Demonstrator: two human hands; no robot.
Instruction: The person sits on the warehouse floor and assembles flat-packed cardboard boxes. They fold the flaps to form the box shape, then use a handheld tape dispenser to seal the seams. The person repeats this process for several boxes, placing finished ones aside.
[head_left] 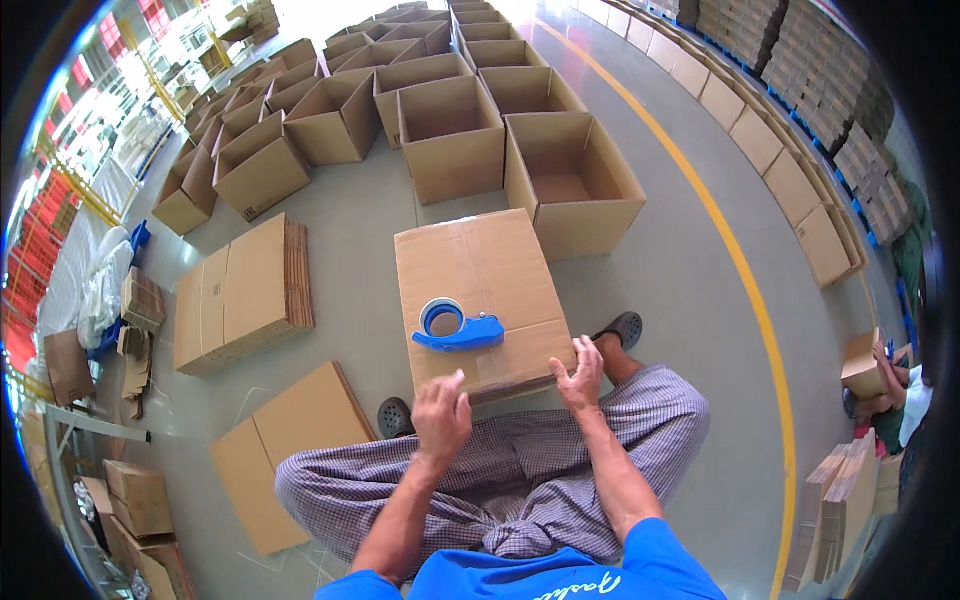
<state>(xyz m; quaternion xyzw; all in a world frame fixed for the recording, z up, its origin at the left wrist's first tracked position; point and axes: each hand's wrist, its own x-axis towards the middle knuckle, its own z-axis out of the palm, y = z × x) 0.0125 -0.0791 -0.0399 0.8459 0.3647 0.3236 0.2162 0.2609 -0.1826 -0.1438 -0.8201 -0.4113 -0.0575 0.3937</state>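
Observation:
A brown cardboard carton (465,262) stands on the floor in front of my crossed legs, with clear tape along the seam of its top. On that top lies a blue tape dispenser (470,335) fitted with a roll of tape. My left hand (442,420) hovers by the carton's near left edge, fingers loosely bent and somewhat apart, holding nothing. At the near right corner is my right hand (580,380), open, its thumb and fingers spread against or just beside the cardboard.
Stacks of flat cardboard (245,295) and more flat sheets (300,450) lie to my left. Many open-topped boxes (450,140) stand ahead in rows. A yellow floor line (735,250) curves along the right. At the far right another person's hand (882,355) touches a box.

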